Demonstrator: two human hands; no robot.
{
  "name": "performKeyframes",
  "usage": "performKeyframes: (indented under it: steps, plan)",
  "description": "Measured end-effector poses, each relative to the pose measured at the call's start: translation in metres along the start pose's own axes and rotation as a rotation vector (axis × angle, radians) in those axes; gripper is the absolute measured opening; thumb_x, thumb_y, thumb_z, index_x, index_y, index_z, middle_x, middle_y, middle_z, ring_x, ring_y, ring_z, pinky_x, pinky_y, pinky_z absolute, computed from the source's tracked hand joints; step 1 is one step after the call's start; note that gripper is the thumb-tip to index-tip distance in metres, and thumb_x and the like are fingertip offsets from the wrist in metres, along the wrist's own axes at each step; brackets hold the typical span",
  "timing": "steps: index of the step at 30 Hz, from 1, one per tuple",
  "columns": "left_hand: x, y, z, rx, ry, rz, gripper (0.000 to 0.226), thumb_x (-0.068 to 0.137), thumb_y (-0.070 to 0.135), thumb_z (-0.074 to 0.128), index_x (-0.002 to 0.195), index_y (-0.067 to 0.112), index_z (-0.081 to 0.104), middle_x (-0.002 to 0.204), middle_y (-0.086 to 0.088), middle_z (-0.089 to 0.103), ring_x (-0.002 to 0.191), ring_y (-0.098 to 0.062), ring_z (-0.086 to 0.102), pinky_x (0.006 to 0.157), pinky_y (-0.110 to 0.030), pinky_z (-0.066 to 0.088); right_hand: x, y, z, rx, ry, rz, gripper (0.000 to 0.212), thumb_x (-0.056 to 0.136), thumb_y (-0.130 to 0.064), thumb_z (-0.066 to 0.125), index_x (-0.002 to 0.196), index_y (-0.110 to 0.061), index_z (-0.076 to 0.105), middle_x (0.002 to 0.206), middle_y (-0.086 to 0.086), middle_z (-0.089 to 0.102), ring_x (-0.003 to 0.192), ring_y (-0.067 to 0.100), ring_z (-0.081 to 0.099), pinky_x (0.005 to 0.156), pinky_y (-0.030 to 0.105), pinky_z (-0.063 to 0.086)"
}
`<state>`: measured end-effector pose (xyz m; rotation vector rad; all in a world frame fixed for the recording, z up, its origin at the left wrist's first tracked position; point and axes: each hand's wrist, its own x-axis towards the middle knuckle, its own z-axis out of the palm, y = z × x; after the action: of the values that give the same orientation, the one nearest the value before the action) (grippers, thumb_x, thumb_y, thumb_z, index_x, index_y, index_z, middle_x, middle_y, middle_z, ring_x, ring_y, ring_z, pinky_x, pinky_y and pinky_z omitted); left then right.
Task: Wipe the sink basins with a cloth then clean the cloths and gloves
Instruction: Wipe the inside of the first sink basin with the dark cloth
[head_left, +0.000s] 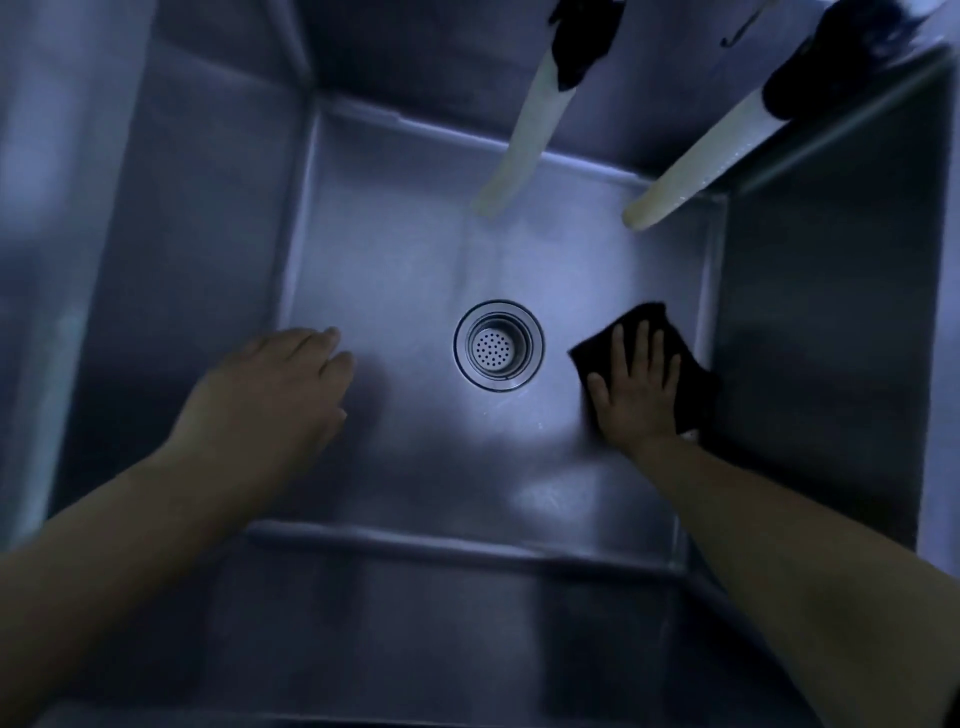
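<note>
Dim steel sink basin (363, 249) seen from above, round drain strainer (498, 344) at centre of floor. My right hand (638, 387) presses flat, fingers spread, on dark cloth (691, 364) lying on basin floor right of drain, close to right wall. My left hand (270, 384) hangs relaxed and empty over left side. Two pale hoses (530, 130) dangle from the back.

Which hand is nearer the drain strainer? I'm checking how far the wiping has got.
Right. The right hand presses the dark cloth flat just right of the drain strainer; the left hand is farther off on its left, open, near the left wall.
</note>
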<state>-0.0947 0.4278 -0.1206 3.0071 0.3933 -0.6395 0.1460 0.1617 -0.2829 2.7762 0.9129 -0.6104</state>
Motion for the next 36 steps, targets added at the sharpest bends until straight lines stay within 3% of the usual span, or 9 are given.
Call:
performKeyframes:
  steps: [3,7,9,12,14,16,19,26,36]
  plan:
    - [-0.018,-0.029,-0.013,0.059,0.064,0.009,0.045,0.054,0.011,0.083,0.092,-0.004,0.067,0.100,-0.028,0.066,0.083,-0.042,0.066,0.073,-0.049,0.052,-0.037,-0.029,0.008,-0.004,-0.073,-0.029,0.076,0.087,-0.055,0.012,0.150,-0.013,0.006,0.157,0.020,-0.001,0.144,0.037,-0.002,0.113,0.052,-0.005]
    - [-0.038,-0.057,-0.017,0.140,0.161,0.094,0.030,0.071,0.017,0.053,0.091,-0.002,0.067,0.094,-0.024,0.066,0.083,-0.038,0.065,0.075,-0.044,0.047,-0.074,-0.082,0.015,-0.008,-0.114,-0.194,0.073,0.087,-0.051,0.022,0.145,-0.007,0.027,0.150,0.027,0.022,0.138,0.047,0.021,0.109,0.062,0.013]
    - [-0.042,-0.066,-0.014,0.164,0.188,0.142,0.030,0.067,0.015,0.056,0.090,0.000,0.067,0.090,-0.022,0.066,0.083,-0.037,0.064,0.078,-0.044,0.041,-0.081,-0.110,0.015,-0.038,-0.131,-0.291,0.070,0.086,-0.049,0.028,0.140,-0.005,0.040,0.144,0.028,0.036,0.131,0.048,0.035,0.101,0.066,0.025]
    - [-0.044,-0.073,-0.010,0.153,0.196,0.168,0.022,0.065,0.012,0.061,0.085,0.004,0.067,0.083,-0.017,0.066,0.081,-0.035,0.063,0.081,-0.043,0.034,-0.076,-0.152,0.013,-0.085,-0.145,-0.423,0.068,0.086,-0.049,0.032,0.140,-0.008,0.043,0.145,0.024,0.037,0.132,0.044,0.036,0.101,0.065,0.025]
    - [-0.045,-0.074,-0.007,0.146,0.210,0.181,0.015,0.066,0.009,0.064,0.082,0.008,0.066,0.080,-0.014,0.065,0.079,-0.034,0.063,0.082,-0.041,0.034,-0.061,-0.178,0.012,-0.104,-0.102,-0.509,0.066,0.088,-0.048,0.039,0.142,-0.010,0.039,0.148,0.022,0.033,0.135,0.042,0.032,0.104,0.065,0.019]
    - [-0.045,-0.075,-0.002,0.139,0.230,0.199,0.012,0.071,0.006,0.060,0.082,0.008,0.065,0.077,-0.013,0.064,0.077,-0.033,0.062,0.084,-0.041,0.035,-0.039,-0.202,0.011,-0.096,-0.066,-0.568,0.068,0.092,-0.048,0.042,0.148,-0.015,0.023,0.155,0.018,0.017,0.142,0.039,0.014,0.110,0.061,0.003]
    - [-0.044,-0.076,0.003,0.164,0.269,0.216,0.013,0.075,0.003,0.054,0.080,0.008,0.065,0.073,-0.013,0.062,0.072,-0.032,0.060,0.082,-0.041,0.037,0.001,-0.233,0.004,-0.095,-0.031,-0.508,0.070,0.095,-0.051,0.031,0.150,-0.021,-0.001,0.158,0.012,-0.008,0.145,0.032,-0.010,0.111,0.051,-0.015]
    - [-0.045,-0.077,0.004,0.189,0.243,0.208,0.009,0.073,0.005,0.060,0.078,0.009,0.066,0.071,-0.011,0.064,0.070,-0.031,0.060,0.084,-0.040,0.036,0.037,-0.279,-0.006,-0.135,-0.026,-0.516,0.070,0.096,-0.052,0.019,0.149,-0.020,-0.011,0.157,0.012,-0.016,0.143,0.030,-0.019,0.111,0.052,-0.015]
    - [-0.044,-0.070,-0.011,0.224,0.167,0.164,0.012,0.066,0.010,0.069,0.064,0.013,0.058,0.062,-0.008,0.060,0.062,-0.028,0.059,0.075,-0.037,0.040,-0.053,-0.256,0.038,-0.184,-0.078,-0.948,0.071,0.096,-0.049,0.031,0.150,-0.021,-0.007,0.152,0.005,-0.021,0.137,0.028,-0.029,0.107,0.052,-0.025]
